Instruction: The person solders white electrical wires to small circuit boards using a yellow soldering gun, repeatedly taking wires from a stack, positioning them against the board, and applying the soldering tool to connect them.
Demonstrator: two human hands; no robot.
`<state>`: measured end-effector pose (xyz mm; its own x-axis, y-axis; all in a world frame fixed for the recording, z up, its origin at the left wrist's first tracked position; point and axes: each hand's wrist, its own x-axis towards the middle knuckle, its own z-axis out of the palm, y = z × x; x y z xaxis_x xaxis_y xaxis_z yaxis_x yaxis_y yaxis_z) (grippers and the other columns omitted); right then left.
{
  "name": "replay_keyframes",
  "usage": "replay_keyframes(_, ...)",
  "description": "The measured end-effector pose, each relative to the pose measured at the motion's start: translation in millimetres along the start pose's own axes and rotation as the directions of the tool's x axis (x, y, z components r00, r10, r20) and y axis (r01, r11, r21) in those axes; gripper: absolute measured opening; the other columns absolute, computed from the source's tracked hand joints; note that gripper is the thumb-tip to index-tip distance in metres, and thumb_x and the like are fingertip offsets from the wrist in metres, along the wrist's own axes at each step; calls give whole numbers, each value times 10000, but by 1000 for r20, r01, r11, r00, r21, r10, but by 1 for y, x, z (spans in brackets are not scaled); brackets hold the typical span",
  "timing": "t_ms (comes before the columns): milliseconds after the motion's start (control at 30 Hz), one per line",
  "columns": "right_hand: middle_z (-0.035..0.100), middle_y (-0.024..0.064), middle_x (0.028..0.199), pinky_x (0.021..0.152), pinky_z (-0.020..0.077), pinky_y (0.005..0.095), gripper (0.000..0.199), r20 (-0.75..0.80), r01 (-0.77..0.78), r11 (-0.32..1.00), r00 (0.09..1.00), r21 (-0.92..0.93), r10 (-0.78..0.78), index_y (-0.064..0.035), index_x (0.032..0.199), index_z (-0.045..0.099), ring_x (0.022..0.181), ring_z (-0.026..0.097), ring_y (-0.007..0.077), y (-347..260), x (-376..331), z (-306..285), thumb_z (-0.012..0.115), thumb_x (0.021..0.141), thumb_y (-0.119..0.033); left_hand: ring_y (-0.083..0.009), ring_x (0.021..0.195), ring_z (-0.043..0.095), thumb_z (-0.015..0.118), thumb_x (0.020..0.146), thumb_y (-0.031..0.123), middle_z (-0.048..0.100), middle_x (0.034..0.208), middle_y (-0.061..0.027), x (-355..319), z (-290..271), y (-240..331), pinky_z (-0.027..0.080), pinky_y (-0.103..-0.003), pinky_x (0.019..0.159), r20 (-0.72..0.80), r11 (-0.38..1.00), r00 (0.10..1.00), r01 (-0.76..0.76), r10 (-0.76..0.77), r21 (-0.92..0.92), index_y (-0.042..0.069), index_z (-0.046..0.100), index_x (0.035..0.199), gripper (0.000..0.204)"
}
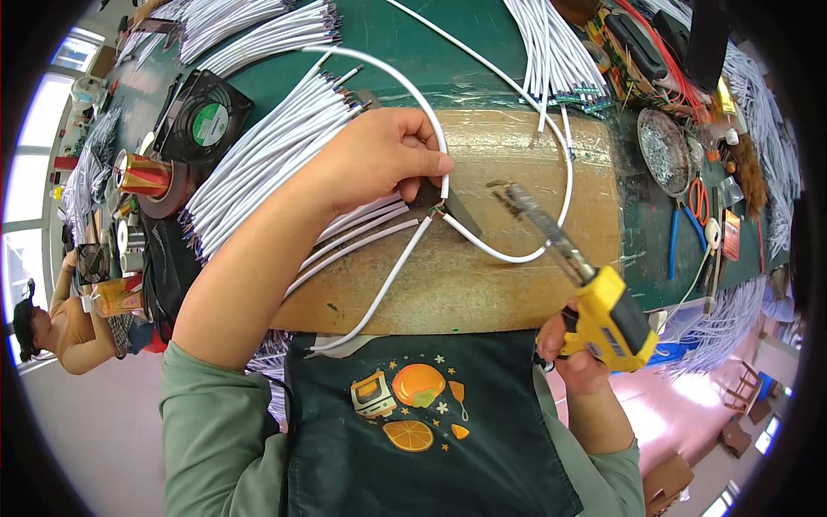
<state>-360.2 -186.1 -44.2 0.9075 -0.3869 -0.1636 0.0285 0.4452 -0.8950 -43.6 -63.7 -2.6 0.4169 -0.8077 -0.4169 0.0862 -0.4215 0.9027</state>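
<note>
My left hand [379,155] is closed, pinching a white cable [428,108] between thumb and fingers near its lower end. Just below the fingertips, thin bare wires [439,208] meet the ends of two other white cable pieces, one running down-left and one curving right. In my right hand [573,358] is a yellow and black soldering gun [610,319], gripped by its handle. Its long metal barrel points up-left, the darkened tip right of the wire junction and apart from it. Under the cables lies a worn brown board [508,297].
Beside my left forearm lies a thick bundle of white cables [267,164]; another bundle [556,52] is at the back. A black fan [202,116] stands left. On the right are a round metal dish [663,151], orange-handled scissors [699,202] and blue-handled pliers [674,241].
</note>
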Motion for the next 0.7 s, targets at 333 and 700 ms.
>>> replay_keyframes(333, 546, 18, 835, 597, 425, 243, 463, 132, -106, 989, 987, 107, 92, -55, 1062, 542, 698, 503, 106, 8, 10, 10, 790, 748, -287, -56, 487, 472, 676, 817, 82, 612, 689, -25, 6, 6, 8, 357, -198, 450, -12, 989, 998, -60, 62, 135, 9, 590, 862, 121)
replay_keyframes(700, 499, 38, 721, 518, 389, 261, 778, -17, -201, 978, 979, 48, 202, -60, 1267, 435, 591, 481, 142, 10, 10, 22, 794, 687, -435, -55, 476, 460, 674, 819, 67, 639, 714, -43, 12, -1, -3, 344, -192, 432, 67, 995, 994, -89, 86, 46, 12, 574, 859, 121)
